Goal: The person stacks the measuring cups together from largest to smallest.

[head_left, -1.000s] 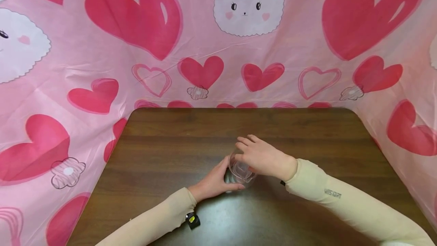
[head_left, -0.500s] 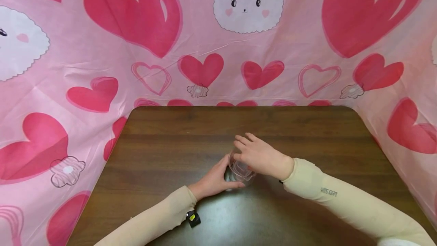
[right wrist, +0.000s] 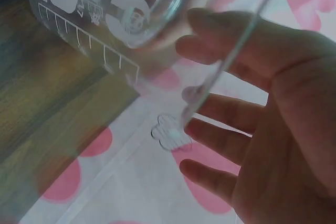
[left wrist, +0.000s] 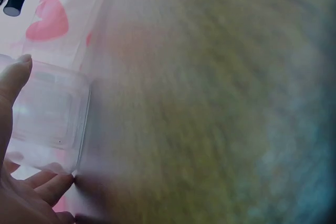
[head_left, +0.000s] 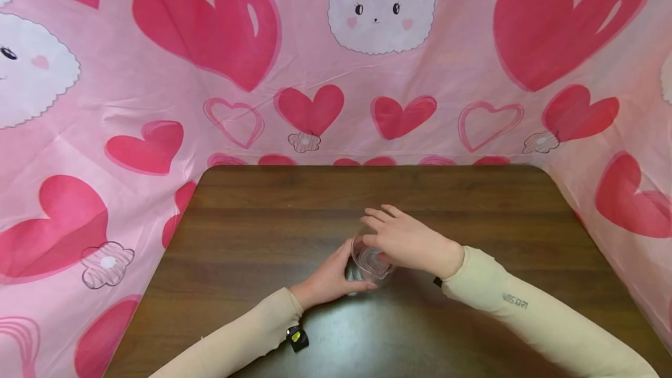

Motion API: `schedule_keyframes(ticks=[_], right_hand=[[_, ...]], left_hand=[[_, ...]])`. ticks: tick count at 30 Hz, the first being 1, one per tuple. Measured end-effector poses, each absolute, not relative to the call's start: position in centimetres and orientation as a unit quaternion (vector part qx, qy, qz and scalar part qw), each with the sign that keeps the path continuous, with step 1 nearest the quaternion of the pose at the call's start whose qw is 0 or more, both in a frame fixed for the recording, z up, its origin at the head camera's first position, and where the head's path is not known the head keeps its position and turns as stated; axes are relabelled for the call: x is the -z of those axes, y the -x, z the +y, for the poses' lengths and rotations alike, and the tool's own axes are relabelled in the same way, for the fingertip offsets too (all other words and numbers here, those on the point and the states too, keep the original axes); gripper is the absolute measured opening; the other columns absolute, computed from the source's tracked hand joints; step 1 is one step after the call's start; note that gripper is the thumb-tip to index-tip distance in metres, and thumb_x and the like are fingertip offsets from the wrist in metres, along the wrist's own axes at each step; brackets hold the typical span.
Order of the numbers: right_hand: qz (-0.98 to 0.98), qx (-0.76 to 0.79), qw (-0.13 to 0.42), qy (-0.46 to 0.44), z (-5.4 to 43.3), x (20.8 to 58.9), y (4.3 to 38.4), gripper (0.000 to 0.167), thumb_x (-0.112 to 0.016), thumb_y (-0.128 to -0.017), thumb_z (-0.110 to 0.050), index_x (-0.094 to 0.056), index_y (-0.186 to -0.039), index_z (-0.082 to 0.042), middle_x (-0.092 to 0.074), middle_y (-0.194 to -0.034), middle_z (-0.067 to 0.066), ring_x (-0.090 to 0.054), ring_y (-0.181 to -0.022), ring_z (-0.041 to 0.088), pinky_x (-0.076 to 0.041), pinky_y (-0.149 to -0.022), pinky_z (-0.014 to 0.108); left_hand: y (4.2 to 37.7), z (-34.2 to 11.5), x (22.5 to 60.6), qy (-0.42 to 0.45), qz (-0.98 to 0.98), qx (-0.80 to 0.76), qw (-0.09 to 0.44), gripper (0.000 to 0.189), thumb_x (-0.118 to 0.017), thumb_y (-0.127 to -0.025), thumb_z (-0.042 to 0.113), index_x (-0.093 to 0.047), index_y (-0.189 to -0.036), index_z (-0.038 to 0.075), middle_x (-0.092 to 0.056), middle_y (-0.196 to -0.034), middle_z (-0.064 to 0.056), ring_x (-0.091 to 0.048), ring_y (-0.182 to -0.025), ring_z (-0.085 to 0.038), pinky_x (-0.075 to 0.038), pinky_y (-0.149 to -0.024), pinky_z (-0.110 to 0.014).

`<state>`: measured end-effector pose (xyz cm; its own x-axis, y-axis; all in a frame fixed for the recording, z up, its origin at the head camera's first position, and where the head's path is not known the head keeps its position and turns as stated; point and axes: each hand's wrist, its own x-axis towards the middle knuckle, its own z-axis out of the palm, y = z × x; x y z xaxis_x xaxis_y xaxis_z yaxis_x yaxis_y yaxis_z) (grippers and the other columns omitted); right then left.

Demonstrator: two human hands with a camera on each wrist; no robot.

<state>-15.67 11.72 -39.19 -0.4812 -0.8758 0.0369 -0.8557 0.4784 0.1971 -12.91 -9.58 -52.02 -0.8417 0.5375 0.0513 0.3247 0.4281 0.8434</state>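
Observation:
A clear glass beaker (head_left: 364,273) stands on the table, tilted somewhat in the right wrist view, where white markings show on its wall. My left hand (head_left: 331,276) holds it from the left, thumb on the near side and fingers behind. In the left wrist view a smaller rounded outline lies within the beaker (left wrist: 79,124); whether it is a second vessel I cannot tell. My right hand (head_left: 406,241) reaches over the rim. Its thumb and index finger are inside the beaker (right wrist: 79,30), near a glass ring (right wrist: 178,3); contact is unclear. The other fingers extend outside the rim.
The brown wooden table (head_left: 262,203) extends around both hands. A pink cloth (head_left: 315,69) with hearts and rabbit faces hangs along its back and sides. A small black device (head_left: 297,338) sits at the left wrist.
Both hands keep nearly the same place at the beaker. The right hand and forearm shift slightly to the right, and the ring inside the beaker shows a little more clearly.

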Motion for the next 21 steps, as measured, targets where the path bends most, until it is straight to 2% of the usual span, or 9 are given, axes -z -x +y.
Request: schedule_keyframes(ticks=[10, 15, 21], right_hand=[[-0.851, 0.022, 0.114, -0.511, 14.1, 39.9, 15.3, 0.047, -0.086, -0.086, -0.03, -0.069, -0.127, -0.016, -0.066, -0.133, 0.012, -0.058, -0.131, 0.035, -0.041, -0.113, 0.056], [-0.851, 0.001, 0.159, -0.501, 15.0, 40.0, 15.2, 0.042, -0.084, -0.086, -0.03, -0.07, -0.122, -0.014, -0.067, -0.13, 0.013, -0.058, -0.13, 0.035, -0.043, -0.11, 0.057], [-0.867, -0.038, 0.187, -0.46, 16.0, 40.1, 14.8, 0.038, -0.081, -0.089, -0.031, -0.071, -0.119, -0.01, -0.068, -0.129, 0.015, -0.058, -0.129, 0.037, -0.043, -0.11, 0.056]], left_hand=[[12.6, -9.6, 51.7, -0.252, 0.846, -0.46, 0.095, 0.092, -0.087, -0.086, 0.041, -0.035, -0.157, 0.017, -0.05, -0.151, -0.001, -0.051, -0.135, -0.014, -0.042, -0.113, -0.041], [12.6, -9.5, 51.4, -0.25, 0.849, -0.457, 0.088, 0.095, -0.086, -0.086, 0.042, -0.033, -0.159, 0.012, -0.05, -0.152, -0.006, -0.05, -0.138, -0.019, -0.042, -0.114, -0.044], [12.6, -9.4, 51.3, -0.249, 0.846, -0.463, 0.086, 0.094, -0.087, -0.086, 0.041, -0.034, -0.159, 0.015, -0.051, -0.151, -0.005, -0.051, -0.137, -0.018, -0.042, -0.114, -0.044]])
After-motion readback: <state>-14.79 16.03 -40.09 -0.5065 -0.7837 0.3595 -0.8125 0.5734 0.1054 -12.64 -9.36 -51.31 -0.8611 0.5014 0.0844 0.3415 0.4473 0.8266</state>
